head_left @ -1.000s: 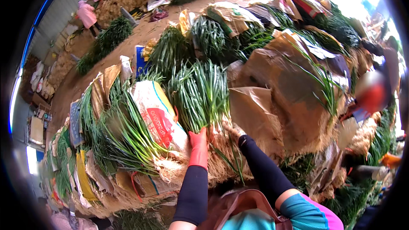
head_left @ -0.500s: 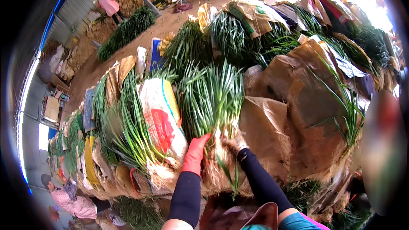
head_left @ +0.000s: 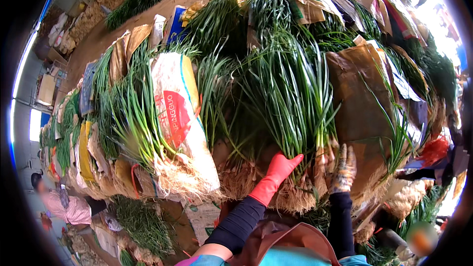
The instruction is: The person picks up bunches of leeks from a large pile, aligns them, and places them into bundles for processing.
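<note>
A large bunch of green onions, with long dark leaves, pale stems and a mass of pale roots, lies before me with its root end nearest. My left hand, in a red rubber glove, is closed on its left side near the stem bases; the thumb lies across the front and the other fingers are partly hidden by leaves. On the right side, my right hand, in a soiled patterned glove, stands with its fingers stretched upward beside the stems. Under and left of the bunch lie more green onions.
A white and red sack covers onions at the left. To the right, brown sheeting lies over the pile. Further covered bunches stand behind. A person in pink is at the lower left, and cut greens lie below the pile's edge.
The bunch and both my hands have shifted to the right, over the brown sheeting, exposing onions beneath. My right hand's fingers have straightened. The view has moved as well.
</note>
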The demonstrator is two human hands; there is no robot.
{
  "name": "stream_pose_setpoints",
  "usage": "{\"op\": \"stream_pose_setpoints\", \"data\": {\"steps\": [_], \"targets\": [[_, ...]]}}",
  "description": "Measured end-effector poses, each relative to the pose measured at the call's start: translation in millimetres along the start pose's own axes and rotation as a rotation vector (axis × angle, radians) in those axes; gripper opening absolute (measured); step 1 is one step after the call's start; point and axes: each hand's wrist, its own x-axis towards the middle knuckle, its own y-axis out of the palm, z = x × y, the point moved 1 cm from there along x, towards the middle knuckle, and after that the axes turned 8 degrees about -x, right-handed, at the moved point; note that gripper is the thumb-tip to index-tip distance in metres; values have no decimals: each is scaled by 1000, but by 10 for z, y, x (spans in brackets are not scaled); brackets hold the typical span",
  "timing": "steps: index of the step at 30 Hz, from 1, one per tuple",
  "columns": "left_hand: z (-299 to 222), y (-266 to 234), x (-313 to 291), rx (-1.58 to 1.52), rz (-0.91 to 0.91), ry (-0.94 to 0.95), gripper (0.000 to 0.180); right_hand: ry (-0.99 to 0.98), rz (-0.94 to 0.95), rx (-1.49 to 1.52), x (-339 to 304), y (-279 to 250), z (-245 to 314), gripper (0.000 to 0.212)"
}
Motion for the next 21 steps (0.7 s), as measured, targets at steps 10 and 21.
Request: {"op": "stream_pose_setpoints", "data": {"steps": [10, 21], "targets": [[316, -1518, -243, -291, -235, 58, 46, -703, 357, -205, 877, 837, 2643, 15], [383, -2064, -784, 39, -752, 450, 51, -1415, -410, 207, 1214, 1283, 3623, 37]]}}
